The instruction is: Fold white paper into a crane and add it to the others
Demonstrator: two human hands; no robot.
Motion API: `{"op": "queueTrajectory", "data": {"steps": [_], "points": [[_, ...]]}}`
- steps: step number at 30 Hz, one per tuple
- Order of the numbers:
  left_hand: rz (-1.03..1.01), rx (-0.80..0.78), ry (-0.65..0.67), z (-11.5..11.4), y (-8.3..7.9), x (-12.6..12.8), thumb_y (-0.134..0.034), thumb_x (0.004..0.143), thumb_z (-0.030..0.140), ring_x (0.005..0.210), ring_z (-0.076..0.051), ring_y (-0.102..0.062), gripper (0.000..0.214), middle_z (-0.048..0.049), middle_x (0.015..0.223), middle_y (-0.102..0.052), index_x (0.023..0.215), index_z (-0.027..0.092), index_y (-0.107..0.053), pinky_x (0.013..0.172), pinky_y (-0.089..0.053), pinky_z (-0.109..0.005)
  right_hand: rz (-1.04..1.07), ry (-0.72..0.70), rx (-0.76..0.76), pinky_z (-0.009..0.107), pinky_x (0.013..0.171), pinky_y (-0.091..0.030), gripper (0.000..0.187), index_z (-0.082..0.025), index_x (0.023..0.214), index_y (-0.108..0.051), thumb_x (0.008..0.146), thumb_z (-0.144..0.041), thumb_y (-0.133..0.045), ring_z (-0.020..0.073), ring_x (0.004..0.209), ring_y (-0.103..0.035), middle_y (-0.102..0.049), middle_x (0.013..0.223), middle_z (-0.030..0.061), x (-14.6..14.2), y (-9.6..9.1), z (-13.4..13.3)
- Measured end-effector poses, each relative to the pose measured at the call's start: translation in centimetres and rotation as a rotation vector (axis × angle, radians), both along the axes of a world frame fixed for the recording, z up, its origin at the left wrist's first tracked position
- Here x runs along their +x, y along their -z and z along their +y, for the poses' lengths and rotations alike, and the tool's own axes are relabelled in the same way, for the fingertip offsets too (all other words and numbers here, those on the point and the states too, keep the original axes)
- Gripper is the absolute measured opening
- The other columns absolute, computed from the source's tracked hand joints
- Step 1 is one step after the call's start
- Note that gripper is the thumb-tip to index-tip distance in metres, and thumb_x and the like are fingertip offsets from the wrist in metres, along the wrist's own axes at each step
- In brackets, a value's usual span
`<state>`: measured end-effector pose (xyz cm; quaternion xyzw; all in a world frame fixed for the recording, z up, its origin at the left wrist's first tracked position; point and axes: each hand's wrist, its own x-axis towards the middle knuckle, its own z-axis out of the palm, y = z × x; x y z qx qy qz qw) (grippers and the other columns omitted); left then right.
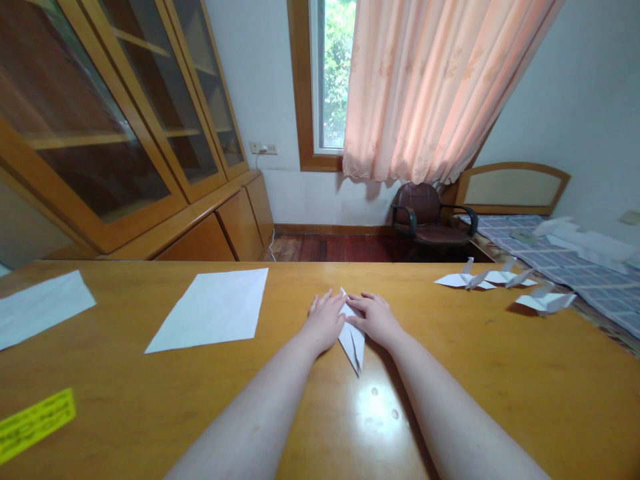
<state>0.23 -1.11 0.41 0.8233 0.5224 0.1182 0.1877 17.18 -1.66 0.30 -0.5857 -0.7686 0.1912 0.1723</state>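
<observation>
A narrow, pointed piece of folded white paper (353,343) lies on the table, with a slit down the middle of its near half. My left hand (325,321) rests over its left side, fingers bent down to the tabletop and thumb on the paper. From the right, my right hand (376,320) grips the upper part, its thumb and fingertips on the paper. Both hands are closed on it and almost meet near its far tip. Part of the paper is hidden under the fingers.
Several folded paper cranes (545,303) stand at the table's right. A large white sheet (213,310) and another paper (45,308) lie left, above a yellow label (37,425). Beyond the wooden table (475,393) are an office chair (425,210) and a glass-doored cabinet (150,100).
</observation>
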Motion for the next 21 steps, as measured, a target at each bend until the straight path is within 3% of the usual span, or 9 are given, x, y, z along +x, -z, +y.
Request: {"op": "queueTrajectory", "data": {"steps": [4,15,21], "points": [[0.058,0.006,0.053,-0.05,0.39,0.1,-0.035,0.087,0.029,0.137,-0.022,-0.022,0.053,0.0007,0.147,-0.034,0.14,0.027,-0.032,0.113,-0.009,-0.051,0.015,0.011,0.017,0.049,0.105,-0.022,0.048,-0.035,0.123,-0.056,0.077,-0.045,-0.062,0.0291,0.125,-0.039,-0.054,0.132,-0.0022,-0.01,0.11,0.03],[0.064,0.022,0.034,-0.17,0.24,0.1,-0.037,0.087,0.03,0.136,-0.022,-0.025,0.052,0.0004,0.146,-0.035,0.139,0.026,-0.034,0.113,-0.012,-0.05,0.031,0.024,0.043,0.047,0.104,-0.025,0.047,-0.031,0.121,-0.058,0.076,-0.044,-0.064,0.0282,0.124,-0.041,-0.056,0.13,-0.0007,-0.09,0.14,-0.11],[0.094,0.029,0.035,-0.12,0.35,0.15,-0.035,0.089,0.031,0.136,-0.022,-0.025,0.051,-0.0007,0.146,-0.036,0.139,0.025,-0.034,0.113,-0.013,-0.05,0.027,0.029,0.108,0.042,0.101,-0.028,0.047,-0.026,0.119,-0.059,0.077,-0.046,-0.062,0.0255,0.119,-0.046,-0.059,0.126,0.0049,-0.2,-0.15,-0.31]]}}
